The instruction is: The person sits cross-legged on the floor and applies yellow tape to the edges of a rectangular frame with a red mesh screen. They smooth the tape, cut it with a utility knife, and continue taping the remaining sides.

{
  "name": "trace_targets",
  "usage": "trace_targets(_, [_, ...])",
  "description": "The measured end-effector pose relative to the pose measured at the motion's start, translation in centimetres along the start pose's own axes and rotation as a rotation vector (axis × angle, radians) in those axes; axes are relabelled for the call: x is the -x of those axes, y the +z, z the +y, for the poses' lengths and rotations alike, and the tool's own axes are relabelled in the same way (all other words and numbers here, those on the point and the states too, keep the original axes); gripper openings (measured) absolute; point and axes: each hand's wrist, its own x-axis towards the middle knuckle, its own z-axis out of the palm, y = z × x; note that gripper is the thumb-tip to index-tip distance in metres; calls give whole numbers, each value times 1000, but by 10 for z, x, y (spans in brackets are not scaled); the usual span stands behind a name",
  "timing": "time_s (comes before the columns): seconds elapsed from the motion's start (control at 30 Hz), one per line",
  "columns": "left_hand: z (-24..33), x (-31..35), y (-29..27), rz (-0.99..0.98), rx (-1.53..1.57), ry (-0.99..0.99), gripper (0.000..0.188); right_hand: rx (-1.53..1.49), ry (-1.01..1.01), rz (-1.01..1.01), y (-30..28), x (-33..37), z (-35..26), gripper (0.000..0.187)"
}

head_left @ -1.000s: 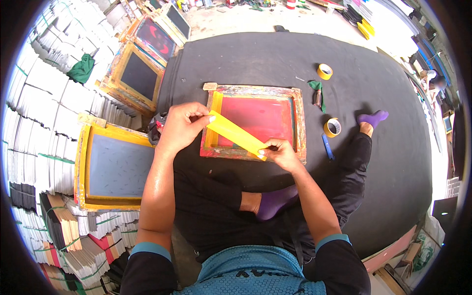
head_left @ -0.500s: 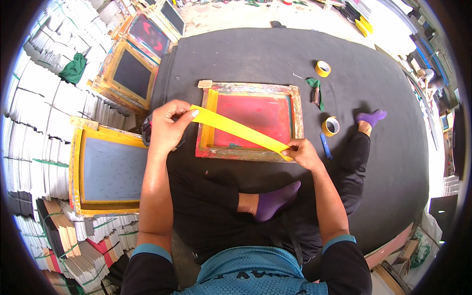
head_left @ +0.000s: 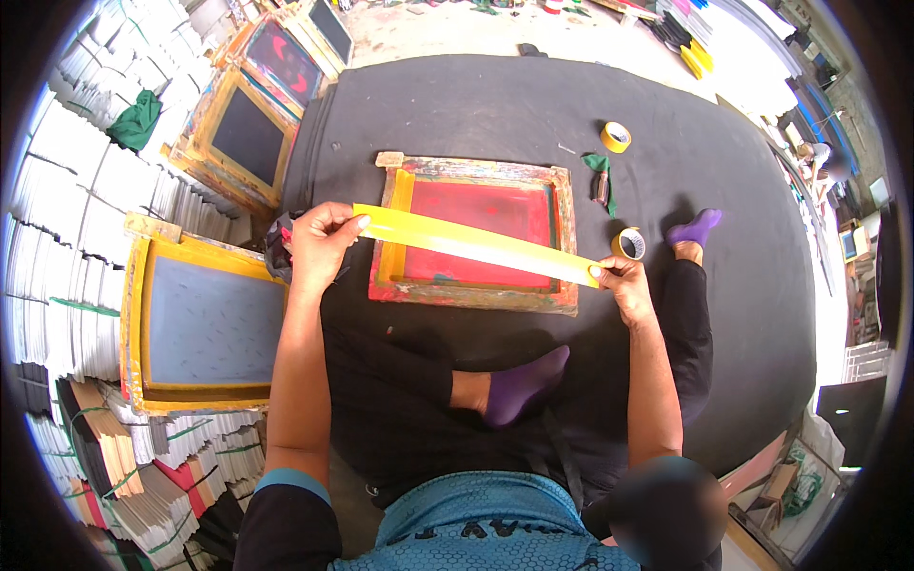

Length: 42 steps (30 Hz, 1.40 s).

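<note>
A strip of yellow adhesive tape [head_left: 481, 245] is stretched between my two hands above a paint-stained wooden screen-printing frame [head_left: 476, 294]. My left hand [head_left: 322, 249] pinches one end, left of the frame. The other end is pinched by my right hand [head_left: 626, 288], just beyond the frame's right side. Red mesh [head_left: 476, 202] fills the frame, and a yellow tape band [head_left: 400, 193] runs along its inner left edge. The strip looks nearly flat, sloping slightly down to the right, and covers part of the mesh.
Right of the frame lie a tape roll [head_left: 627, 244], a farther tape roll [head_left: 616, 137] and a green cloth [head_left: 612, 195]. At left stand a grey-mesh screen frame [head_left: 139, 324], other frames [head_left: 276, 169] and paper stacks [head_left: 71, 224]. Another person [head_left: 817, 157] is at far right.
My right hand has moved right and slightly up, pulling the tape strip straighter and closer to level. It now hides the blue cutter. My left hand still pinches its end.
</note>
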Motion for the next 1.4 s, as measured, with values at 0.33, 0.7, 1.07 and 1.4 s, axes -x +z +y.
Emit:
trace_targets(0.33, [-79,21,7,-3,-173,-162,8,48,90,169,23,-18,45,18])
trace_targets(0.7, [-151,25,12,-53,-323,-446,17,291,184,123,31,-42,90,16])
trace_targets(1.07, [-167,26,20,-137,-522,-464,19,489,200,166,43,-46,103,29])
trace_targets(1.4, [-161,18,19,-111,-354,-501,23,546,13,133,44,-43,116,17])
